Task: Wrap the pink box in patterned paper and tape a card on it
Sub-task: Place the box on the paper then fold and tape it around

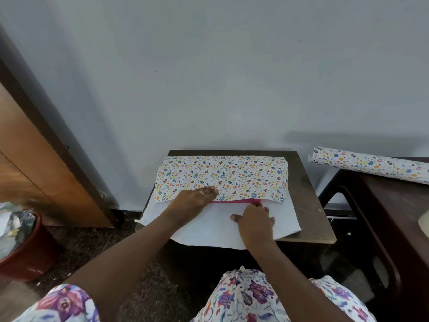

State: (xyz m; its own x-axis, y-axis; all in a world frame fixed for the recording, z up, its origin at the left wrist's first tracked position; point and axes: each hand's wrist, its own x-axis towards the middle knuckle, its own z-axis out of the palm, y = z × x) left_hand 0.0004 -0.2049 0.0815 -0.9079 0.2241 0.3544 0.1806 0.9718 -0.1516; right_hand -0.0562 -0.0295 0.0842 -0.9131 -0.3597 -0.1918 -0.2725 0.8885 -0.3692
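Folding paper (221,175) over the pink box (234,201) on the table (308,205): left hand (192,201) flat, fingers spread, pinning the flap; right hand (254,220) pinching the near white edge. Next, probably overlap and tape.

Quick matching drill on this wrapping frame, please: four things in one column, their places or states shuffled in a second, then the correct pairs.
1. left hand
2. right hand
3. pink box
4. paper roll

A. only a thin strip showing between the flaps
B. lying on the side table at right
C. flat on the patterned flap
D. on the white near flap

Pairs: 1-C, 2-D, 3-A, 4-B
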